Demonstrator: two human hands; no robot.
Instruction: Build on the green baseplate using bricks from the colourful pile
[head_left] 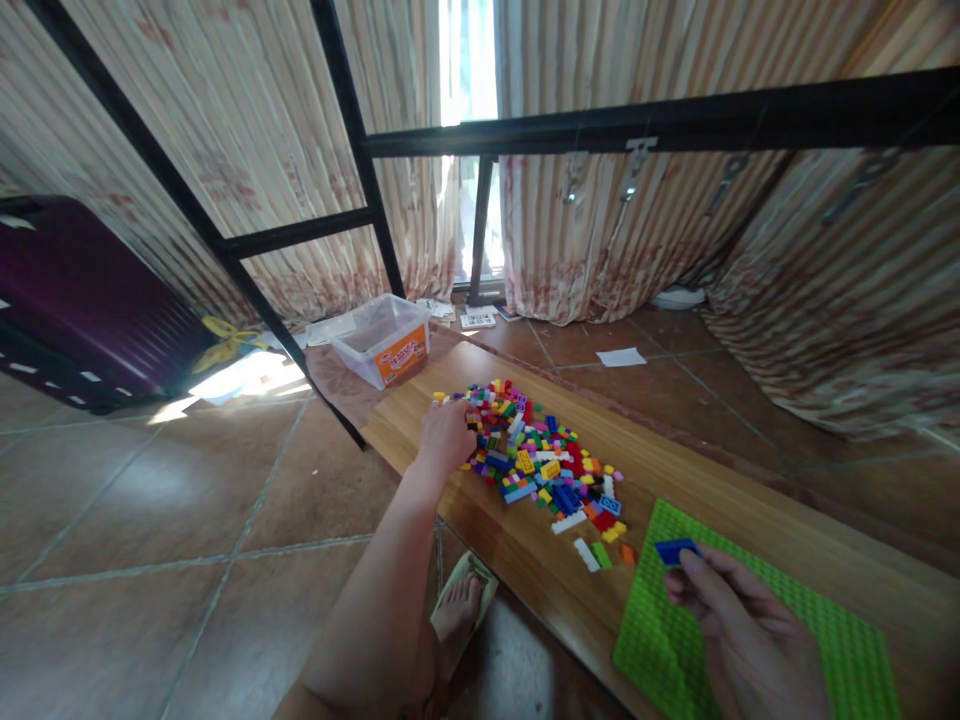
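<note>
1. Your blue brick point(675, 552) is at four o'clock in your view, raised in front of the green baseplate point(652, 640).
2. Your right hand point(739, 610) pinches that brick between thumb and fingers, a narrow grip on its near end.
3. The baseplate spreads toward four o'clock from the brick, flat on the wooden bench point(510, 575).
4. At nine o'clock from the brick lie a white brick point(587, 555), a light green brick point(601, 555) and an orange brick point(627, 553).
5. The mixed pile of bricks point(551, 468) sits at ten o'clock from the brick.
6. Your left hand point(447, 437) reaches into the pile's nine o'clock side; its fingertips are hidden, so you cannot tell whether they grip anything.
7. At ten o'clock from the pile stands a clear plastic box point(360, 345) with an orange label point(403, 360).
8. A foot point(459, 605) shows at seven o'clock from the pile.
9. Farther out, a purple suitcase point(82, 290) stands at nine o'clock from the box.
</note>
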